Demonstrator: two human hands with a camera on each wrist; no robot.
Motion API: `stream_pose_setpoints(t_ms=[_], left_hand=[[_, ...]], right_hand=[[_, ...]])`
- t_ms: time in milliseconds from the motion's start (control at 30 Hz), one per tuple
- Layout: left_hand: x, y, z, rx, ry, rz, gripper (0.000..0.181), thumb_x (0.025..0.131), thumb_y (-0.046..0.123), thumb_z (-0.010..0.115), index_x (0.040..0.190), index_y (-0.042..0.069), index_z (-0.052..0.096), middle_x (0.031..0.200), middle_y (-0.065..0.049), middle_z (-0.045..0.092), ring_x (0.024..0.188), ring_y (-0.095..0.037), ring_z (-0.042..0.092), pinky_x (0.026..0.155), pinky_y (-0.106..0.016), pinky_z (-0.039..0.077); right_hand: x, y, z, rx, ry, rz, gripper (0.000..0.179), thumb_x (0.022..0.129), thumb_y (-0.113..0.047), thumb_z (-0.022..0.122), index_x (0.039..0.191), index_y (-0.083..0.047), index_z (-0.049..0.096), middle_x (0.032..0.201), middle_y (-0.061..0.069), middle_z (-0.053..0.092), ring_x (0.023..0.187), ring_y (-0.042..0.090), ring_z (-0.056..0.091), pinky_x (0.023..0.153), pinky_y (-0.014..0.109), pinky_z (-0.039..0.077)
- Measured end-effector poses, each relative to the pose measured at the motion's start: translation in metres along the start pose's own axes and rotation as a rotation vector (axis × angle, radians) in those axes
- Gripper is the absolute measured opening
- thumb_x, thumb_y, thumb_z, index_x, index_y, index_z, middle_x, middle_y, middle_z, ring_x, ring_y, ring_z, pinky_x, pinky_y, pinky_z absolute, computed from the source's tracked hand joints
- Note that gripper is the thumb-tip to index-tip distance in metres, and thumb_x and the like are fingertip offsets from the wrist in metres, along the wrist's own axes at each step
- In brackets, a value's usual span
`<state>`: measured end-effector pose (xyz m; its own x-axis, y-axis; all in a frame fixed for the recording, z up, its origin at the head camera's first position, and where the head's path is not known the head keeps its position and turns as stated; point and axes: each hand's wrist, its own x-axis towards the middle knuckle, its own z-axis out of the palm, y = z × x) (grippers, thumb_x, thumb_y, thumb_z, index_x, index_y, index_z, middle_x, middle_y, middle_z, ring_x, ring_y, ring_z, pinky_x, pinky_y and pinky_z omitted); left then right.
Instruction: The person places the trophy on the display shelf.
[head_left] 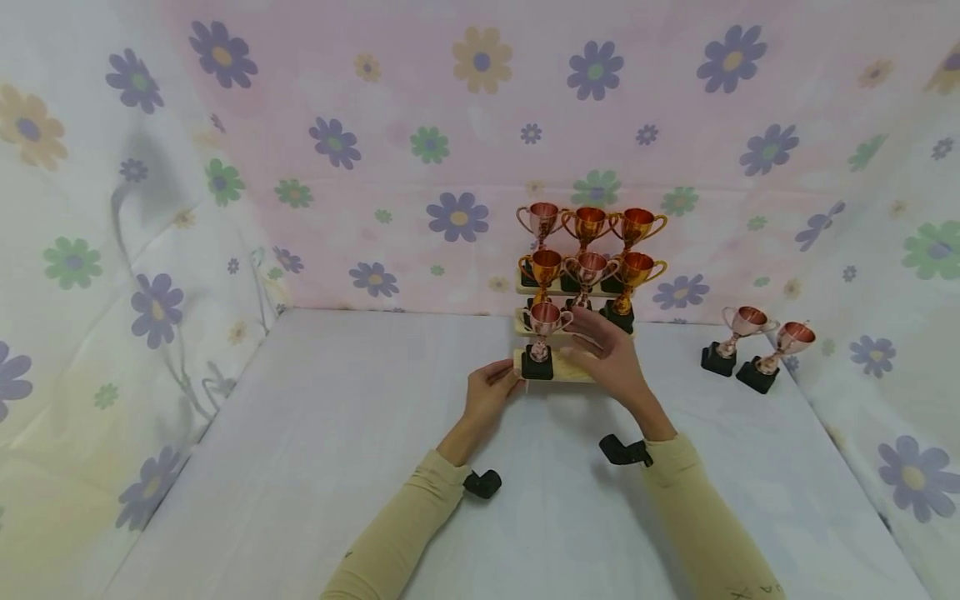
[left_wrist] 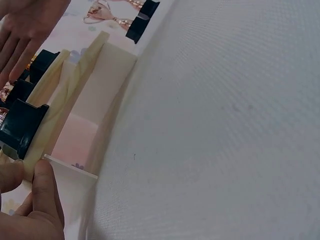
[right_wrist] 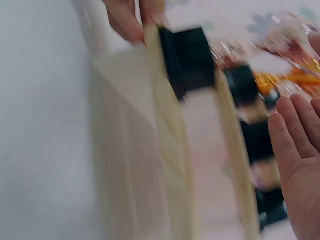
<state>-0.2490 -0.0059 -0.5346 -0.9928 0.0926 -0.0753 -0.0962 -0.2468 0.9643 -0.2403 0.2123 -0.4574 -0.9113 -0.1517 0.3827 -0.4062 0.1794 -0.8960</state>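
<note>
A small three-step display stand (head_left: 576, 367) with pale wooden shelves stands towards the back of the table. My left hand (head_left: 486, 397) pinches the left end of its lowest shelf between thumb and fingers, as the left wrist view also shows. On that shelf, at the left, a rose-gold trophy cup (head_left: 545, 318) stands upright on a black base. My right hand (head_left: 611, 358) hovers just right of this cup, palm towards it, fingers extended; the right wrist view shows nothing held. Gold and rose-gold trophies (head_left: 591, 268) line the middle and top shelves, their bases partly hidden.
Two more rose-gold trophies (head_left: 746, 322) stand on the table to the right of the stand. White cloth covers the table (head_left: 360, 433). Flowered cloth (head_left: 390, 108) hangs behind and at both sides.
</note>
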Motion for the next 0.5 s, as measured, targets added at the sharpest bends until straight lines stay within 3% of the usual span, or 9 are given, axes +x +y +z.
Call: stream_pose_setpoints(t_ms=[100, 200, 267, 367, 500], left_hand=[[0.0, 0.0, -0.001, 0.015, 0.0, 0.01, 0.035, 0.098, -0.003, 0.063, 0.13, -0.017, 0.057, 0.122, -0.033, 0.064, 0.092, -0.013, 0.069, 0.092, -0.032, 0.06], [0.0, 0.002, -0.001, 0.025, 0.005, 0.014, 0.035, 0.098, -0.003, 0.062, 0.13, -0.017, 0.057, 0.122, -0.034, 0.064, 0.09, -0.012, 0.069, 0.093, -0.033, 0.059], [0.0, 0.003, 0.0, 0.026, 0.005, 0.016, 0.035, 0.098, -0.004, 0.062, 0.13, -0.016, 0.057, 0.123, -0.034, 0.063, 0.09, -0.012, 0.069, 0.093, -0.033, 0.059], [-0.001, 0.004, 0.001, 0.023, 0.007, 0.013, 0.034, 0.098, -0.004, 0.062, 0.13, -0.016, 0.058, 0.122, -0.034, 0.063, 0.09, -0.013, 0.069, 0.094, -0.033, 0.059], [0.0, 0.004, 0.002, 0.007, 0.012, -0.011, 0.034, 0.098, -0.004, 0.063, 0.129, -0.016, 0.058, 0.121, -0.031, 0.064, 0.092, -0.013, 0.069, 0.093, -0.032, 0.059]], right_hand=[[-0.014, -0.006, -0.025, -0.053, 0.067, -0.056, 0.057, 0.09, 0.005, 0.073, 0.143, 0.004, 0.052, 0.14, 0.026, 0.058, 0.124, 0.014, 0.061, 0.106, 0.022, 0.049], [-0.029, -0.012, -0.055, -0.11, 0.182, -0.123, 0.051, 0.089, 0.01, 0.07, 0.138, 0.005, 0.057, 0.134, 0.02, 0.063, 0.121, 0.01, 0.061, 0.105, 0.018, 0.049], [-0.039, -0.014, -0.076, -0.125, 0.309, -0.175, 0.047, 0.086, 0.015, 0.069, 0.132, 0.007, 0.061, 0.127, 0.012, 0.069, 0.117, 0.01, 0.063, 0.104, 0.018, 0.049], [-0.053, -0.015, -0.107, -0.163, 0.559, -0.249, 0.037, 0.083, 0.017, 0.069, 0.119, 0.013, 0.066, 0.114, 0.0, 0.073, 0.11, 0.009, 0.066, 0.101, 0.018, 0.051], [-0.071, -0.006, -0.145, -0.257, 0.861, -0.261, 0.032, 0.081, 0.013, 0.071, 0.112, 0.017, 0.067, 0.109, 0.002, 0.074, 0.109, 0.012, 0.064, 0.101, 0.02, 0.049]])
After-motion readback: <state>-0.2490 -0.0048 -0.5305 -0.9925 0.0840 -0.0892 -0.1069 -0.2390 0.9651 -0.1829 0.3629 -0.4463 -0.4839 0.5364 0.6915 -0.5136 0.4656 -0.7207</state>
